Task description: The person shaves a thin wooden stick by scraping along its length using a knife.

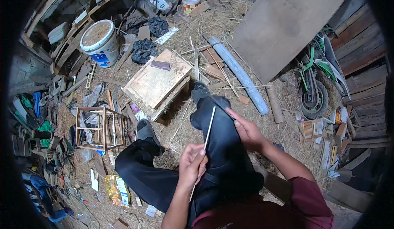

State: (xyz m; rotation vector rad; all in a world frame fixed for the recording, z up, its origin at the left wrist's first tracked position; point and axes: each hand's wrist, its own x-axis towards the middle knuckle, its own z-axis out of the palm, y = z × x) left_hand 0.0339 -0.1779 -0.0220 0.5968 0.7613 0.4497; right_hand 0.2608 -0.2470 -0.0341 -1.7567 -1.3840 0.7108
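Observation:
My left hand (pixel 192 166) is closed round a thin, pale wooden stick (pixel 209 128). The stick slants up across my dark trouser leg, and its lower end shows below the hand. To the right, my right hand (pixel 248 133) is closed beside my knee, with a thin dark blade-like tool (pixel 222 107) reaching from its fingers toward the stick's upper end. Tool and stick are apart. The tool blends into the dark cloth, and its handle is hidden in the palm.
Before my feet stands a low wooden bench (pixel 154 83) bearing a brown block (pixel 160 65). A small wooden frame (pixel 100 129) is at left, a white bucket (pixel 98 44) behind it. A grey pole (pixel 239 76), large board (pixel 287 23) and green motorbike (pixel 314 83) lie right. Straw covers the floor.

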